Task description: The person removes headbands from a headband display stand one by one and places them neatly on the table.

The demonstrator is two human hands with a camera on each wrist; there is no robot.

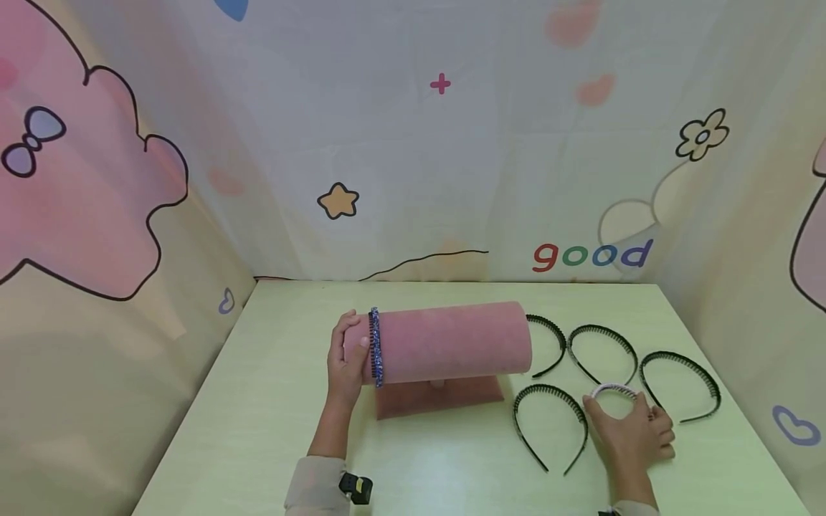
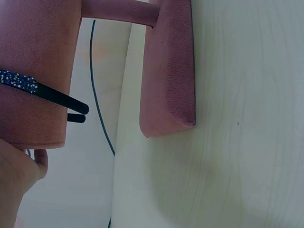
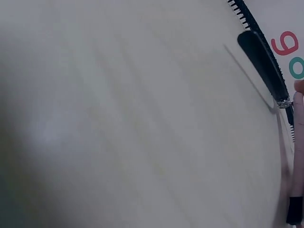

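A pink velvet headband stand [image 1: 445, 344], a padded roll on a flat base, stands on the table. My left hand [image 1: 347, 362] grips the roll's left end, thumb in front and fingers over the top. Close beside the thumb, a blue glittery headband [image 1: 376, 347] sits around the roll; its black ends [image 2: 64, 99] stick out below. To the right, my right hand [image 1: 629, 433] holds a pale lavender headband [image 1: 614, 388] between its spread thumb and fingers, low over the table. In the right wrist view this headband [image 3: 298, 147] shows a black tip, with a fingertip at its side.
Several black toothed headbands lie around the right hand: one at front left [image 1: 551, 388], one behind [image 1: 603, 330], one at right [image 1: 684, 356], and one partly behind the roll [image 1: 548, 326]. A printed curtain [image 1: 387, 129] closes off the table's [image 1: 258, 401] back and sides.
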